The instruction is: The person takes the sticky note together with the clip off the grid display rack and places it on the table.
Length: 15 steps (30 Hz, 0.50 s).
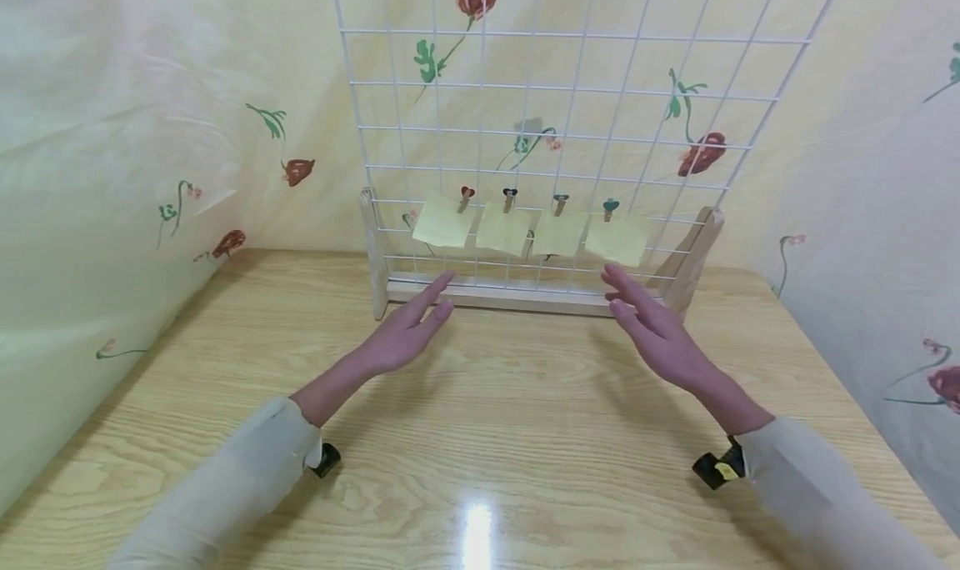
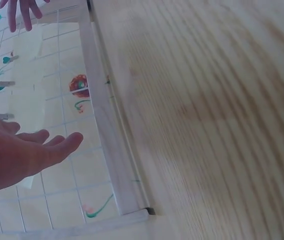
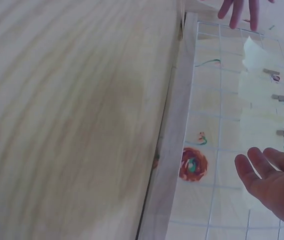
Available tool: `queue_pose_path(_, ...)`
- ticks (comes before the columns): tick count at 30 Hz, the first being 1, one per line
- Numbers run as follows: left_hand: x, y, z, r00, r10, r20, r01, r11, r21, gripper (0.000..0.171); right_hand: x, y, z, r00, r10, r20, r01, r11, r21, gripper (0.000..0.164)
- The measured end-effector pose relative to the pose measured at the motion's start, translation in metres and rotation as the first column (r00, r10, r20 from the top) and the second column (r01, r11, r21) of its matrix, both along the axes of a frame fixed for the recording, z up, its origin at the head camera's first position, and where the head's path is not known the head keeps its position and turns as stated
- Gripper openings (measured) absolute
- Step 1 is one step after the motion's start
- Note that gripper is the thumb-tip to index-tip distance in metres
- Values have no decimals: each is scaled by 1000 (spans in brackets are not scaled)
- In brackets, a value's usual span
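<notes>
Several pale yellow paper notes hang in a row on a white wire grid (image 1: 577,128), each under a small wooden clip with a coloured heart on it. The leftmost note (image 1: 444,222) has a clip with a red heart (image 1: 467,193); the rightmost note (image 1: 618,238) has a teal-hearted clip (image 1: 610,208). My left hand (image 1: 401,334) is held over the table in front of the grid's left part, fingers extended and nothing in it. Opposite it, my right hand (image 1: 660,341) holds nothing either, its fingers extended just below the rightmost note in the head view.
A wooden stand (image 1: 495,295) carries the grid at the back of the wood-grain table (image 1: 480,412). Flower-patterned cloth (image 1: 300,120) hangs behind it and along both sides. Dark wrist devices sit at the left cuff (image 1: 326,460) and right cuff (image 1: 720,466).
</notes>
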State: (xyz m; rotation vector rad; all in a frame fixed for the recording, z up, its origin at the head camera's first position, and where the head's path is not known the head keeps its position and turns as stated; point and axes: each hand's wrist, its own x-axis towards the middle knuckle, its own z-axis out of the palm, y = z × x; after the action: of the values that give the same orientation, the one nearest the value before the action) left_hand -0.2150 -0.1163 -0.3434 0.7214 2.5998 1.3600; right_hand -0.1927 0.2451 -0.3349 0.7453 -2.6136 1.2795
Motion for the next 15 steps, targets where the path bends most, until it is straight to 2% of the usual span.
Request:
queue_pose_path(5,-6,-1,0,999,34,14,-34,999,31,61,-9,-15,3,999,1,-50,2,999,53,59)
queue_pose_path(8,-9,-1,0,999,46,15,-47,999,23,63,-15,-24,5,999,-2,-40,5,997,80,63)
queue_pose_path(15,-14,-3,0,996,87,11,-88,996,15,66,-30,-48,12,998,22,-54,-18,997,79,65)
